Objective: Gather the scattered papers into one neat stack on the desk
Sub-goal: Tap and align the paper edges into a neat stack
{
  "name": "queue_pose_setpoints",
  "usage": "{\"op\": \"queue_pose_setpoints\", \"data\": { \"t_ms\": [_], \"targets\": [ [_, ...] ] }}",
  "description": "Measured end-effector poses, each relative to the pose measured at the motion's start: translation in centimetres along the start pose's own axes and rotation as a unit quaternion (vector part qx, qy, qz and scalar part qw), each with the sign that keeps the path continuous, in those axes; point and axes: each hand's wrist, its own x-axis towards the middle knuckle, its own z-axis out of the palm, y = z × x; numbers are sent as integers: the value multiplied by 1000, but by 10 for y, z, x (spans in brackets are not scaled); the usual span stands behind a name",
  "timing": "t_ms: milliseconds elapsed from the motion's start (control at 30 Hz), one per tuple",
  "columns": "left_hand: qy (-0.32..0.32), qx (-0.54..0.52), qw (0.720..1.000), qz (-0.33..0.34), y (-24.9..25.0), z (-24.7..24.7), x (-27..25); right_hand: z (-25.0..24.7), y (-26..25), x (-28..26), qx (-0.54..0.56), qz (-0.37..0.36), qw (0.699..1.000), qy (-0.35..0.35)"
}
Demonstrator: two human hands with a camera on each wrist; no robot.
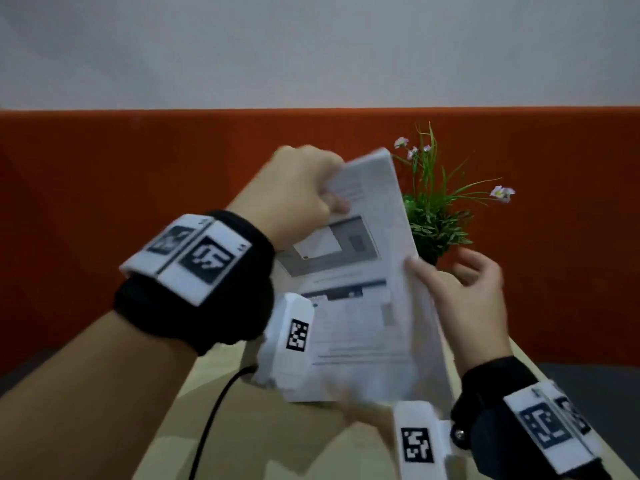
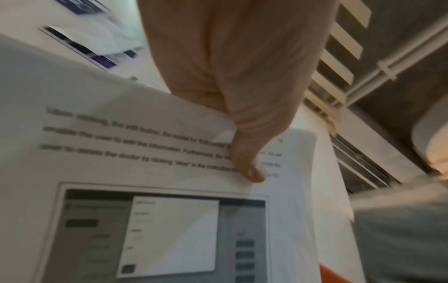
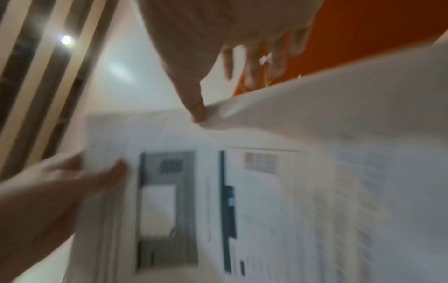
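the left hand (image 1: 294,192) pinches the top edge of the papers (image 1: 363,289) while the right hand (image 1: 460,292) grips their right edge with thumb on the front, holding the blurred bundle tilted upright above the desk (image 1: 277,427), a small flowering plant (image 1: 433,209) behind against the orange partition (image 1: 138,185).

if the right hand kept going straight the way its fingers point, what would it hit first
Probably the plant. The right hand holds the papers' right edge with its thumb, fingers spread up and away toward the leaves just beyond. Depth is unclear; behind the plant stands the orange partition.
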Motion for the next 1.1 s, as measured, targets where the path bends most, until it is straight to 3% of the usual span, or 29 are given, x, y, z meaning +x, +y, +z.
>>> {"op": "queue_pose_setpoints", "data": {
  "t_ms": [67, 133, 233, 367, 467, 567, 700, 800, 933, 1100],
  "targets": [
    [73, -74, 994, -32, -18, -10, -6, -12, 5, 5, 28, 92, 995, 22],
    [104, -170, 977, -72, -34, -13, -15, -17, 8, 12, 97, 109, 989, -28],
    [125, -298, 938, -126, -51, -4, -31, -13, 5, 20, 125, 56, 985, -101],
    [159, -411, 880, -175, -65, 18, -55, -14, -8, 24, 131, -17, 987, -87],
    [204, -441, 852, -195, -67, 35, -65, -11, -13, 20, 122, -81, 986, -78],
    [239, -437, 837, -227, -70, 58, -78, -5, -2, 11, 110, -94, 987, -73],
    [196, -474, 800, -310, -77, 90, -102, -3, 24, -7, 87, -49, 991, -90],
    [186, -463, 803, -325, -77, 98, -103, 1, 27, -7, 87, -33, 992, -88],
    [207, -464, 812, -287, -82, 89, -94, 1, 14, 3, 110, -47, 990, -73],
    [106, -475, 795, -363, -91, 116, -115, 1, 38, -7, 64, 27, 992, -106]
  ]
}}
